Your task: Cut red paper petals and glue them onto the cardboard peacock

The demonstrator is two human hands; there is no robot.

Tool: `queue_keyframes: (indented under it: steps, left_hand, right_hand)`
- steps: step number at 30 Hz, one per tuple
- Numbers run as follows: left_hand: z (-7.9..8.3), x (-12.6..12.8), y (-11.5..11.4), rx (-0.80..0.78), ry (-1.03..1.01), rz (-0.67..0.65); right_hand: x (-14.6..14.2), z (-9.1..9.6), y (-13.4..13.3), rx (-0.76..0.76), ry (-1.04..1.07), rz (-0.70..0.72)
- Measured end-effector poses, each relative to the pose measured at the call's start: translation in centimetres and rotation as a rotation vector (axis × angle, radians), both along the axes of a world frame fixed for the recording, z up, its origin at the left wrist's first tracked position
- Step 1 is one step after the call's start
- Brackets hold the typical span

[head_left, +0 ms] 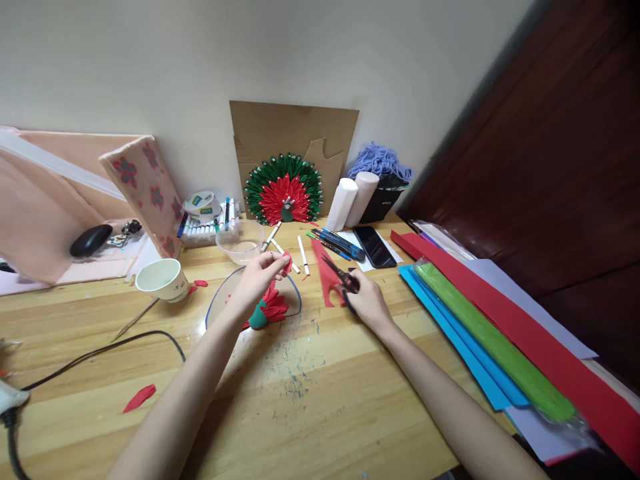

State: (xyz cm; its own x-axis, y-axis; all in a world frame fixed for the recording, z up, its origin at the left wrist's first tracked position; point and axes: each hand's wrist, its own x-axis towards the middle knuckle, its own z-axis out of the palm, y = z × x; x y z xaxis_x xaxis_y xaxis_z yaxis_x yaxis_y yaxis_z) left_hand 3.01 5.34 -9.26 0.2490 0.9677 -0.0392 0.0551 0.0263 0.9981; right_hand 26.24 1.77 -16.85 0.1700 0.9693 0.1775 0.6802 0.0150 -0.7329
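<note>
My left hand (263, 275) pinches a small red paper piece (287, 262) between thumb and fingertips. Below it, a green and red paper craft (265, 313) lies on a round clear sheet with a blue edge (211, 303). In my right hand (369, 300) is a pair of black scissors (345, 275), the blades pointing away to the upper left. Under the blades lies a red paper sheet (325, 267) with a curved cut in its near end. Whether the scissors touch that sheet, I cannot tell.
A cardboard panel (295, 127) bearing a red and green peacock stands against the wall. A paper cup (163, 283), a clear bowl (241, 243), several pens (337, 245) and a phone (374, 247) surround the hands. Coloured paper (500, 333) covers the right side; a cable (100, 353) crosses the left.
</note>
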Motion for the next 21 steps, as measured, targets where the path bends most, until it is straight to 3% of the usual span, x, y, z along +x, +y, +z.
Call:
queue_keyframes:
  steps: [4, 8, 13, 16, 18, 21]
  left_hand:
    - [-0.6, 1.3, -1.0, -0.1, 0.002, -0.056]
    - [-2.2, 2.8, -1.4, -0.231, -0.068, -0.092]
    - [-4.1, 3.8, -1.7, -0.4, -0.169, -0.186]
    - [-5.1, 4.4, -2.1, -0.38, -0.153, -0.19]
    - [-5.6, 4.8, -2.5, -0.341, -0.128, -0.187]
    - [-6.0, 5.3, -3.2, -0.218, -0.062, -0.205]
  right_hand:
    - [3.2, 0.1, 1.1, 0.008, -0.118, -0.105]
    - [4.5, 0.0, 1.7, 0.033, -0.227, -0.179]
    - [5.1, 0.2, 1.5, 0.016, -0.307, -0.091]
    - [5.3, 0.5, 1.2, -0.024, -0.311, -0.054]
    - [5.0, 1.0, 0.8, 0.029, -0.296, -0.008]
    - [3.4, 2.0, 0.0, 0.117, -0.096, 0.144]
